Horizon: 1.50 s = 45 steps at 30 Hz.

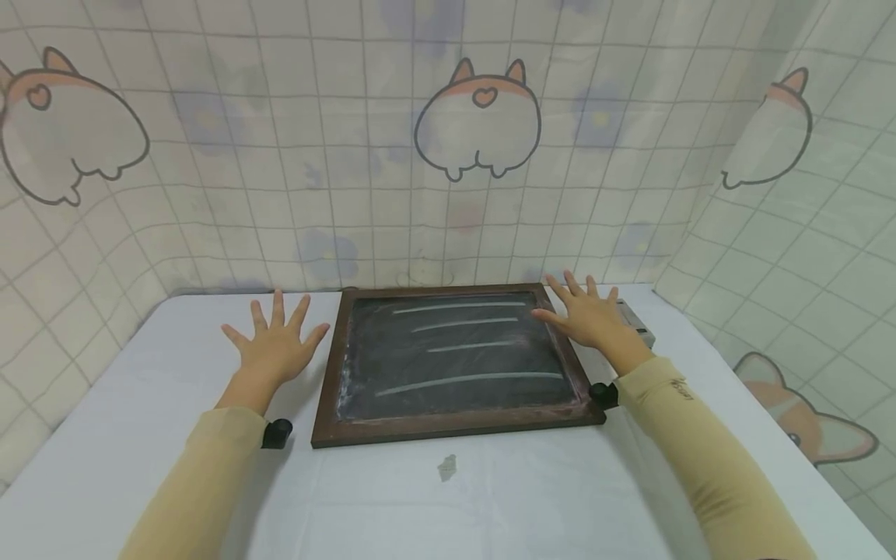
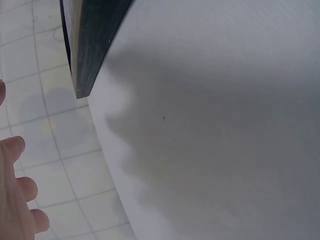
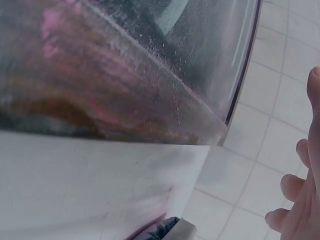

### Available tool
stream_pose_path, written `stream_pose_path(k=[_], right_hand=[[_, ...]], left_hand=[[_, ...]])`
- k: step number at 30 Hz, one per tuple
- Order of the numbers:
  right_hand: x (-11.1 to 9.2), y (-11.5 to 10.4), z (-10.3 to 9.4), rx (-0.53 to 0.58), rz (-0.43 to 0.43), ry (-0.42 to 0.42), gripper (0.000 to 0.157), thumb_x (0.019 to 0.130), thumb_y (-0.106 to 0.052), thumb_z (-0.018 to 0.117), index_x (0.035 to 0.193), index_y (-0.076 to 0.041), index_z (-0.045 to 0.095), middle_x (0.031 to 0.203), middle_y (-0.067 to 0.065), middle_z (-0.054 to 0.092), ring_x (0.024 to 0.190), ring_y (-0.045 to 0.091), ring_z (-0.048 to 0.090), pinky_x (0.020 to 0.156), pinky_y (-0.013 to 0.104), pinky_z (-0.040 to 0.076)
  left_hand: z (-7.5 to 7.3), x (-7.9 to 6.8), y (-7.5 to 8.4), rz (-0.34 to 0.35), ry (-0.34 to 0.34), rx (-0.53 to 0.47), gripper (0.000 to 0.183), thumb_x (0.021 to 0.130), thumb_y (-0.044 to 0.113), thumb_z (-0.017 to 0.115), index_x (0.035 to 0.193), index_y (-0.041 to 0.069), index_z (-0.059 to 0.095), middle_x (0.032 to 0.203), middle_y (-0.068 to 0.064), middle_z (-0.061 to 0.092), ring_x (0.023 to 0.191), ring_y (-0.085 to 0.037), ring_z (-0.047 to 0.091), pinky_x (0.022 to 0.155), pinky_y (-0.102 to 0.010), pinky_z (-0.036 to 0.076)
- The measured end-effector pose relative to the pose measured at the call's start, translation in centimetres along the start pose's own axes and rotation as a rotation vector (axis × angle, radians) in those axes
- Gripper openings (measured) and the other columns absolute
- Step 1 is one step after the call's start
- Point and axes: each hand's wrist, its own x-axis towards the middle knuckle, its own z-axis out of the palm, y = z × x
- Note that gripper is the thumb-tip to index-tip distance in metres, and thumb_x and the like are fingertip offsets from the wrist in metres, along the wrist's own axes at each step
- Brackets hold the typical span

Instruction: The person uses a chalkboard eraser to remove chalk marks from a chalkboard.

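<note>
A chalkboard [image 1: 392, 354] in a brown wooden frame lies on the white table, with several pale chalk lines [image 1: 483, 379] across its dark surface. Left of it, my left hand [image 1: 274, 350] is held with fingers spread, holding nothing; its shadow falls on the tabletop in the left wrist view. My right hand [image 1: 586, 315], fingers also spread and free of any object, is over the board's right edge. Partly hidden behind that hand is a small grey block [image 1: 635, 323]; the right wrist view shows a dark fuzzy side on it [image 3: 157, 230].
The white table [image 1: 378, 505] has a small grey patch [image 1: 447, 467] near its front. Grid-patterned curtains [image 1: 392, 218] with cartoon dogs enclose the back and both sides. A black strap piece [image 1: 277, 433] sits at the left wrist, another [image 1: 603, 395] at the right. Pink chalk smears mark the board's frame [image 3: 100, 75].
</note>
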Motion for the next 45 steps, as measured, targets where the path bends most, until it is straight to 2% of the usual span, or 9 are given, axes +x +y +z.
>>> stream_pose_path(k=[6, 10, 22, 30, 36, 41, 45], right_hand=[[-0.8, 0.7, -0.1, -0.004, -0.021, 0.015, 0.086, 0.103, -0.068, 0.039, 0.166, -0.015, 0.013, 0.169, 0.023, 0.005, 0.150, 0.056, -0.001, 0.108, 0.082, -0.004], [-1.5, 1.4, -0.1, -0.024, -0.033, 0.032, 0.084, 0.104, -0.064, 0.042, 0.165, -0.012, 0.019, 0.168, 0.024, 0.008, 0.150, 0.057, 0.002, 0.109, 0.082, 0.000], [-3.3, 4.4, 0.0, 0.022, -0.046, 0.083, 0.082, 0.104, -0.058, 0.050, 0.162, -0.006, 0.027, 0.166, 0.028, 0.015, 0.147, 0.060, 0.010, 0.109, 0.081, 0.004], [-3.9, 6.2, -0.4, 0.059, -0.044, 0.067, 0.081, 0.105, -0.057, 0.049, 0.160, -0.001, 0.029, 0.163, 0.031, 0.018, 0.144, 0.063, 0.013, 0.109, 0.081, 0.010], [-4.1, 7.2, -0.5, 0.100, -0.025, 0.074, 0.075, 0.106, -0.047, 0.053, 0.157, 0.004, 0.032, 0.159, 0.035, 0.026, 0.141, 0.063, 0.023, 0.109, 0.076, 0.024], [-4.2, 8.4, 0.0, 0.162, 0.035, 0.051, 0.073, 0.107, -0.042, 0.054, 0.156, 0.006, 0.029, 0.153, 0.039, 0.033, 0.136, 0.062, 0.035, 0.107, 0.072, 0.033], [-4.3, 8.7, 0.0, 0.182, 0.101, 0.024, 0.071, 0.106, -0.038, 0.053, 0.155, 0.008, 0.029, 0.149, 0.042, 0.036, 0.131, 0.063, 0.039, 0.104, 0.072, 0.036]], left_hand=[[0.0, 0.0, -0.2, 0.012, 0.017, -0.007, 0.084, 0.105, 0.068, 0.025, 0.166, 0.015, 0.006, 0.166, -0.026, -0.018, 0.145, -0.057, -0.022, 0.097, -0.084, -0.020], [0.1, -0.2, -0.3, 0.034, 0.039, -0.023, 0.083, 0.105, 0.067, 0.027, 0.166, 0.014, 0.008, 0.167, -0.027, -0.012, 0.147, -0.056, -0.018, 0.099, -0.085, -0.017], [0.4, -1.1, -0.3, 0.117, 0.093, -0.009, 0.076, 0.107, 0.057, 0.041, 0.165, 0.013, 0.019, 0.168, -0.025, 0.005, 0.150, -0.055, -0.002, 0.106, -0.084, -0.006], [0.6, -2.1, -0.7, 0.206, 0.058, -0.022, 0.073, 0.107, 0.054, 0.044, 0.164, 0.013, 0.024, 0.168, -0.022, 0.013, 0.150, -0.055, 0.005, 0.107, -0.083, 0.000], [0.7, -2.4, -1.3, 0.297, -0.015, -0.055, 0.070, 0.108, 0.052, 0.046, 0.164, 0.013, 0.027, 0.168, -0.022, 0.017, 0.151, -0.052, 0.009, 0.109, -0.081, 0.002], [1.1, -2.4, -1.2, 0.327, -0.048, -0.049, 0.072, 0.107, 0.055, 0.046, 0.164, 0.014, 0.027, 0.168, -0.022, 0.018, 0.151, -0.051, 0.010, 0.110, -0.081, 0.003], [1.3, -2.4, -0.9, 0.345, -0.075, -0.003, 0.073, 0.106, 0.057, 0.045, 0.164, 0.016, 0.028, 0.168, -0.021, 0.019, 0.151, -0.051, 0.012, 0.110, -0.081, 0.004]])
